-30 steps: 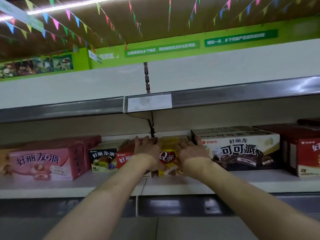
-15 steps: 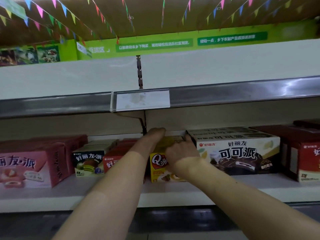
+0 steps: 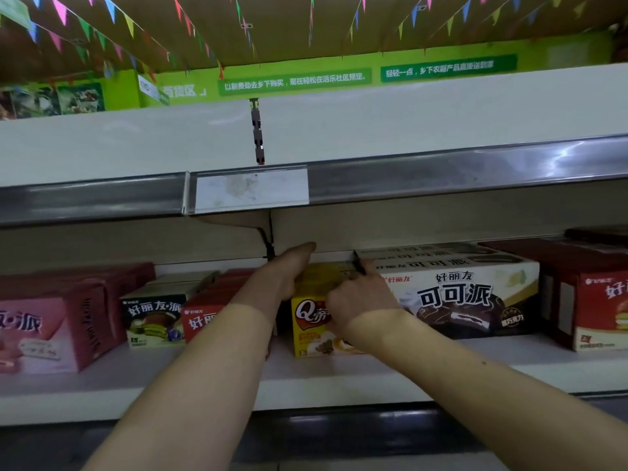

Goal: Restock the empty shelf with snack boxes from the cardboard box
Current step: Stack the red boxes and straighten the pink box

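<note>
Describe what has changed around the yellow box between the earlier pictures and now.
The left hand has slid from the front of the yellow box back along its left side, fingers now straight and pointing toward the rear. The right hand keeps its grip on the box's top right front edge. The box stays where it was on the shelf.

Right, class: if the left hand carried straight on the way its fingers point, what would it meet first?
Most likely the shelf's pale back panel, just right of the black bracket. The left hand points rearward alongside the yellow box; nothing shows between, though depth is unclear.
</note>
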A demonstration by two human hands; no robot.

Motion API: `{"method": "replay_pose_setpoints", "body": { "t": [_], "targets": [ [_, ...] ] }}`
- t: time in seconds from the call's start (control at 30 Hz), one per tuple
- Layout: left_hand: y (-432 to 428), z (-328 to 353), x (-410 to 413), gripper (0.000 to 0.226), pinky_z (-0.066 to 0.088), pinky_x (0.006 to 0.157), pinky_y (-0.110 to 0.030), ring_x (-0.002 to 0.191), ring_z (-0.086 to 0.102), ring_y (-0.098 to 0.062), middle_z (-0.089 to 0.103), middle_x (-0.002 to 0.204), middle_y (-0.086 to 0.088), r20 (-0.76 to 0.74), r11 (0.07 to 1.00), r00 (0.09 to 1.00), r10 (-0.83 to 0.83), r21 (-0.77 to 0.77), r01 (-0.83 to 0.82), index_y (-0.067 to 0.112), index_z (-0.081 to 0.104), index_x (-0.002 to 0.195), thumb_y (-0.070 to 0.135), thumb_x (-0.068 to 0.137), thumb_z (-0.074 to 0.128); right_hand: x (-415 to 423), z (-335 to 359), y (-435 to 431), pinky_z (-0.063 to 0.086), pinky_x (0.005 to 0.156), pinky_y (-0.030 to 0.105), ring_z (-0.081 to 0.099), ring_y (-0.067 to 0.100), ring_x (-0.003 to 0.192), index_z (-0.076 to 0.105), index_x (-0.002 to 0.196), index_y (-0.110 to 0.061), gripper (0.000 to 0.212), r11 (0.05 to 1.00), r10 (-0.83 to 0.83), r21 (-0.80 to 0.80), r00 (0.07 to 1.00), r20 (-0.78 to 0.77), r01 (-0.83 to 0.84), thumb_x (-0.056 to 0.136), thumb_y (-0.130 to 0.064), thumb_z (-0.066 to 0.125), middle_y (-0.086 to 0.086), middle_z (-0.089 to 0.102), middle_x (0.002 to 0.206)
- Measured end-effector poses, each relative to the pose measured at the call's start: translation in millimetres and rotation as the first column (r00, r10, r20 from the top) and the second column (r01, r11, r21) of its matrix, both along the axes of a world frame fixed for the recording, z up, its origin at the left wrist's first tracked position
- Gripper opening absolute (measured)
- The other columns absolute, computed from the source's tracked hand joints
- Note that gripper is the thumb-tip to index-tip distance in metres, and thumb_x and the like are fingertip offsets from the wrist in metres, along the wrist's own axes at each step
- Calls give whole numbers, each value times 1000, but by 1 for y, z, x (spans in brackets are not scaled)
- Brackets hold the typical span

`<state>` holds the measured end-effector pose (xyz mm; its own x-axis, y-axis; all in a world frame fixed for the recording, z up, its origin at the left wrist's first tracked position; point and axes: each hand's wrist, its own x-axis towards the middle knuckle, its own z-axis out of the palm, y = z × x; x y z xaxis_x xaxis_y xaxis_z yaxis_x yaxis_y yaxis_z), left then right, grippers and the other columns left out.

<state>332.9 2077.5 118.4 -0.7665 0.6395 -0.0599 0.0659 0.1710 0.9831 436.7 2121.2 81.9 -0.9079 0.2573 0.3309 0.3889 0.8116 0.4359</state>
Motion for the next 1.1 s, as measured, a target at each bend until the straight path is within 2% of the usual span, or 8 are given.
{"method": "replay_pose_setpoints", "body": {
  "t": [0.07,0.2,0.43,0.57,0.8,0.93,1.03,1.1],
  "targets": [
    [0,-4,-4,49,53,58,-21,71,54,-15,52,129,-9,-50,999,999,16,-31,-17,5,40,142,35,104,42,-3,-2,0,16,115,46,51,28,118,60,108,-14,19,998,21,-52,1000,-7,-22,95,-27,53,8,62,114],
    [3,-12,-9,55,37,108,-30,128,48,-25,41,150,-8,-229,988,973,44,-136,-77,10,36,148,43,103,35,-14,-13,-5,21,114,44,29,31,137,24,147,-11,73,974,69,-214,996,-49,-78,92,-49,51,13,31,149],
    [-27,15,-8,32,33,66,-22,98,50,-17,51,111,-6,-522,988,849,80,-73,-138,7,60,111,30,103,40,-13,-13,-8,26,111,42,37,30,131,37,137,-16,62,941,68,-325,993,-94,-95,89,-52,53,10,43,139],
    [-66,13,-25,19,36,47,-16,69,48,-11,56,92,-4,-450,966,862,232,5,-258,9,60,95,17,101,44,-11,-6,-13,25,113,42,33,30,135,31,143,-16,69,940,54,-334,998,-32,-62,89,-53,53,11,37,145],
    [-109,3,-61,49,44,100,-31,118,53,-28,52,138,-14,-211,937,913,348,115,-330,-2,48,137,31,100,46,-27,-5,-49,13,116,41,23,24,142,12,151,-24,95,886,221,-387,966,-132,-255,80,-68,57,4,24,156],
    [-122,5,-84,48,49,89,-32,109,59,-28,53,138,-13,-158,948,936,314,106,-300,-1,46,138,30,102,44,-47,-2,-71,11,118,44,22,23,142,17,151,-23,88,897,207,-371,971,-122,-238,83,-64,55,1,25,156],
    [-128,6,-96,33,52,65,-22,82,63,-24,63,98,-8,-81,975,975,208,101,-200,5,58,113,32,103,43,-62,-3,-79,14,118,47,27,24,141,24,149,-21,78,915,159,-364,985,-74,-175,88,-61,51,2,30,154],
    [-125,9,-98,37,50,71,-24,97,61,-23,59,110,-9,-15,990,993,114,86,-113,5,53,122,34,104,40,-68,-2,-81,15,118,46,31,23,139,29,147,-20,70,926,126,-350,990,-64,-141,90,-57,50,2,34,152]
  ]
}}
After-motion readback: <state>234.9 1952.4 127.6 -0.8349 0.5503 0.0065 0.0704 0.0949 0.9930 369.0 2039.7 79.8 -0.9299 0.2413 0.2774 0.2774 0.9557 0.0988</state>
